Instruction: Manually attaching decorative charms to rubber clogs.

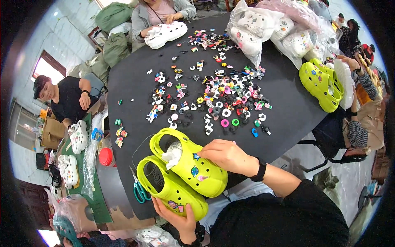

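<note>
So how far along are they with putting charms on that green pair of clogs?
Partly done. The right hand rests on the upper lime-green clog, which already carries about three charms. The left hand steadies the lower clog, which shows one or two charms near its toe. Most holes on both remain bare, and a large pile of loose charms lies on the black table.

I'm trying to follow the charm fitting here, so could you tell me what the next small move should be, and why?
Probably press the right hand's fingertips down to seat the charm on the upper lime-green clog. They already rest on its top beside two fitted charms, while the left hand cradles the lower clog, bracing the pair.
</note>
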Available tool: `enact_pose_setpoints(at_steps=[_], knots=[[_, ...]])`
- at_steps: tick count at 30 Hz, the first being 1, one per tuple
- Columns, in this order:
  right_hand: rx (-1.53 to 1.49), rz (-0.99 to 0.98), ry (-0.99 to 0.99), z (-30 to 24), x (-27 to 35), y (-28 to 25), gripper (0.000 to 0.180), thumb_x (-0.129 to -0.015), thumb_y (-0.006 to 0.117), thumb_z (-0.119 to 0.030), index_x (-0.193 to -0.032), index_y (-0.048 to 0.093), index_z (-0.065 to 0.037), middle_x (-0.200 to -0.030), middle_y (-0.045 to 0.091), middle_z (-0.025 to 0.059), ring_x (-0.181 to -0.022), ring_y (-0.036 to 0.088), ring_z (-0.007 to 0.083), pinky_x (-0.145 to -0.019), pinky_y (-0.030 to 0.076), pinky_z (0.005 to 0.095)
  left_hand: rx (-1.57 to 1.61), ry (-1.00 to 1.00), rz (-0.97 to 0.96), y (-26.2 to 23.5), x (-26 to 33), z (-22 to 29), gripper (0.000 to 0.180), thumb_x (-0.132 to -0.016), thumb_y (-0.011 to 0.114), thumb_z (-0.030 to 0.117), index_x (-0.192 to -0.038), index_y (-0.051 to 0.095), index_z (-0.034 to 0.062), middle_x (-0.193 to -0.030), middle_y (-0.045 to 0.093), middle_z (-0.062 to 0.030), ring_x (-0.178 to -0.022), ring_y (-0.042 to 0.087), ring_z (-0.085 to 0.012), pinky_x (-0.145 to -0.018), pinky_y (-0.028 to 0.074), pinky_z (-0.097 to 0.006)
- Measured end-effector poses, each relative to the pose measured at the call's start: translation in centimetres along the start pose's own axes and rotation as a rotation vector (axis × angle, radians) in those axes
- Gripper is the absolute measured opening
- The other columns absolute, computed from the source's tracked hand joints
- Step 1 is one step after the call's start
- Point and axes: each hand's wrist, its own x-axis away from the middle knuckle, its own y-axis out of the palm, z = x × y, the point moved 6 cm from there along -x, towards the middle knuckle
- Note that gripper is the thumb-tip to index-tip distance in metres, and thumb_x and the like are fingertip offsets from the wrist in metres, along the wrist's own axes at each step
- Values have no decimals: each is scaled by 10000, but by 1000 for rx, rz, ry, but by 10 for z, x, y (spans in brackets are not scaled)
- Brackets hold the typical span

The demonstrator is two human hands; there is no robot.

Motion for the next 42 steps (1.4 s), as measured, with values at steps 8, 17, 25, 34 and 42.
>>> enact_pose_setpoints(at_steps=[8, 17, 25, 34, 42], knots=[[59, -56, -84, -7, -6, -4, 370, -703, 667, -35, -1073, 663, -33, -1000, 660, 85, -911, 654, 253, -777, 551, 357, 44, -37, -2, 1, 0, -2, 881, -806, 650, 313, -1484, 211, -38, -1512, 211, -259, -1395, 235, -399, -1129, 207, -503], [7, -1, 20, -27, 2, 9, 399, -738, 689, -42, -1129, 630, 9, -1090, 619, 110, -965, 623, 272, -813, 540, 347, -65, 52, 2, 0, 3, -11, 895, -861, 626, 425, -1494, 195, -39, -1530, 204, -275, -1413, 208, -419, -1133, 176, -537], [-167, 44, 71, -13, 13, 14, 380, -780, 649, -40, -1158, 632, -3, -1109, 598, 120, -1054, 569, 306, -926, 492, 379, -39, 77, 19, 4, -3, 5, 837, -893, 590, 397, -1500, 203, -29, -1524, 241, -247, -1410, 246, -389, -1149, 184, -514], [-186, 8, 52, -11, 6, 15, 370, -835, 643, -160, -1167, 628, 1, -1097, 593, 121, -1065, 558, 315, -923, 474, 415, -49, 58, 9, 8, -10, 4, 854, -894, 579, 396, -1506, 170, -38, -1519, 233, -252, -1410, 236, -390, -1150, 173, -523], [45, -214, 42, -17, 1, 16, 367, -877, 634, -224, -1208, 638, -65, -1108, 602, 52, -1046, 571, 235, -831, 471, 359, -125, 142, -5, -4, -10, 12, 876, -884, 640, 404, -1485, 209, -65, -1474, 244, -309, -1342, 283, -456, -1100, 239, -522]])
